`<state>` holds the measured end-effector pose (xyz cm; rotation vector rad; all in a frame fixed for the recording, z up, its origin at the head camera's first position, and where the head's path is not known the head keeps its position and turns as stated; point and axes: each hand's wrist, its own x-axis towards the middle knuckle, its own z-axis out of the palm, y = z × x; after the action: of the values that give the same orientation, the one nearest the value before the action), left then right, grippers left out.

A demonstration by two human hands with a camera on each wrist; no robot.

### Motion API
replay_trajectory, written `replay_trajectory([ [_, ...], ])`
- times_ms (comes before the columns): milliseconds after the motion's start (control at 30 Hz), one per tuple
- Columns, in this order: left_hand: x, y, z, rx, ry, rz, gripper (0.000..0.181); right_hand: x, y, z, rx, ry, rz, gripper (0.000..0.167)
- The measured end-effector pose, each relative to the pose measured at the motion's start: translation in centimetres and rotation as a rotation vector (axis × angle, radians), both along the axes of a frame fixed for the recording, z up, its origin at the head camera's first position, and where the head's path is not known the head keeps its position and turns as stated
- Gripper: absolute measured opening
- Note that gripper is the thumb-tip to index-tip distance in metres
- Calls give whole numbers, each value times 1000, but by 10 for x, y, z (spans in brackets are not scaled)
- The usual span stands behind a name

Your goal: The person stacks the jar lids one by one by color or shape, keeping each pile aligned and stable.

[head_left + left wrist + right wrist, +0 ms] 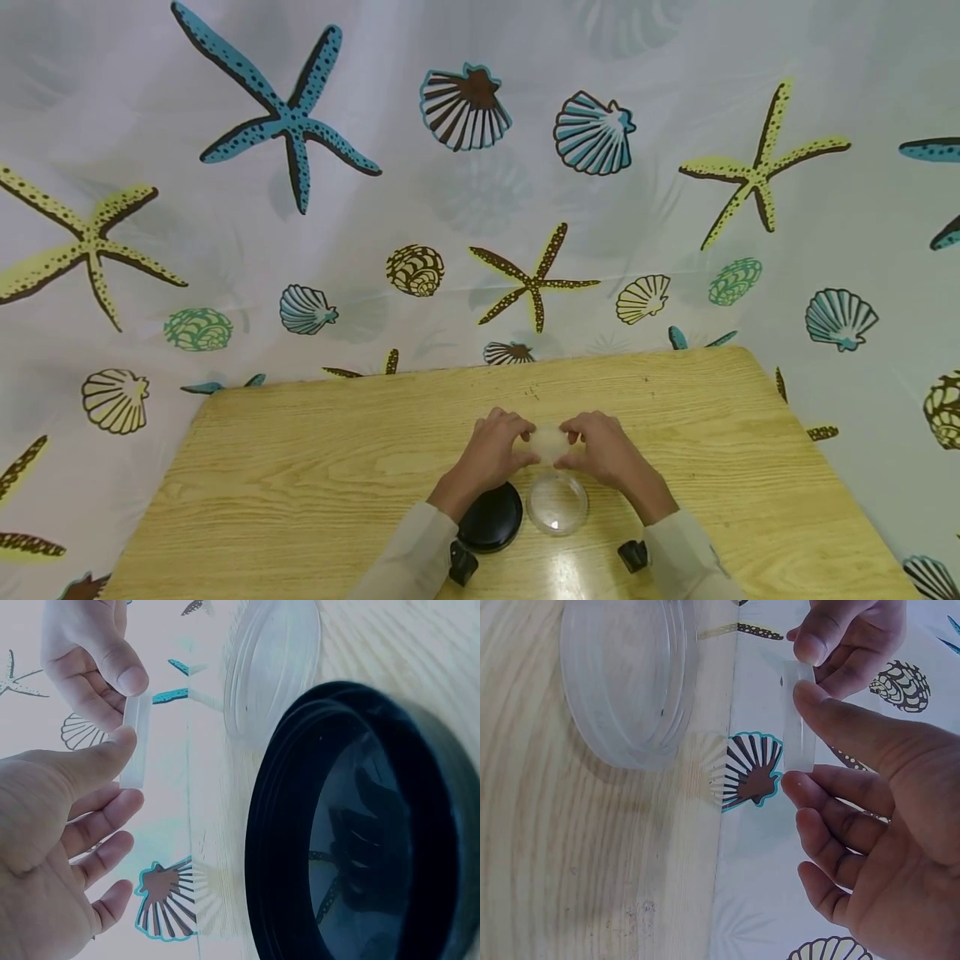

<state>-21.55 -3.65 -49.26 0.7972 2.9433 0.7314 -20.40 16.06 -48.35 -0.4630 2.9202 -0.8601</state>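
Both hands hold a small translucent white disc (550, 444) between them above the wooden table. Thumb and fingertips of the left hand (495, 447) pinch its left side; those of the right hand (603, 450) pinch the opposite side. Seen edge-on in the left wrist view, the disc (136, 750) looks thin, with a narrow side wall. In the right wrist view, the disc (800, 727) stands between thumb and fingers, the other fingers loosely bent. Just below the hands lies a clear round shallow dish (557, 504). Beside it, under the left wrist, is a round black lid-like piece (491, 521).
The wooden table (315, 483) has its far edge against a white curtain (360, 208) printed with starfish and shells. In the left wrist view, the black piece (281, 825) shows a raised rim and a glossy, reflecting middle.
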Motion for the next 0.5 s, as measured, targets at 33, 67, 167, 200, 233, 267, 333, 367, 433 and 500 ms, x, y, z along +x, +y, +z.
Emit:
replay_trajectory([
  [33, 1, 0, 0, 1, -3, -4, 38, 1, 0, 0, 1, -3, 2, 43],
  [67, 2, 0, 0, 3, -6, -7, 38, 2, 0, 0, -2, -5, 5, 43],
  [167, 5, 0, 0, 11, -16, -11, 37, 5, 1, -1, -13, -8, 4, 43],
  [200, 6, 0, 0, 14, -18, -11, 37, 6, 1, -1, -17, -10, 1, 43],
  [233, 7, 0, 0, 17, -18, -13, 37, 7, 1, -2, -16, -9, 1, 43],
  [267, 8, 0, 0, 18, -17, -15, 37, 8, 1, -3, -20, -10, 3, 43],
  [333, 10, 1, 0, 13, -11, -17, 36, 10, 2, -4, -22, -14, 6, 42],
  [367, 11, 1, 0, 2, 0, -22, 36, 11, 2, -5, -22, -13, 9, 42],
  [433, 13, 1, 1, -22, 19, -30, 36, 12, 3, -7, -21, -14, 16, 43],
  [500, 15, 2, 1, -44, 33, -35, 36, 14, 3, -8, -24, -17, 22, 44],
])
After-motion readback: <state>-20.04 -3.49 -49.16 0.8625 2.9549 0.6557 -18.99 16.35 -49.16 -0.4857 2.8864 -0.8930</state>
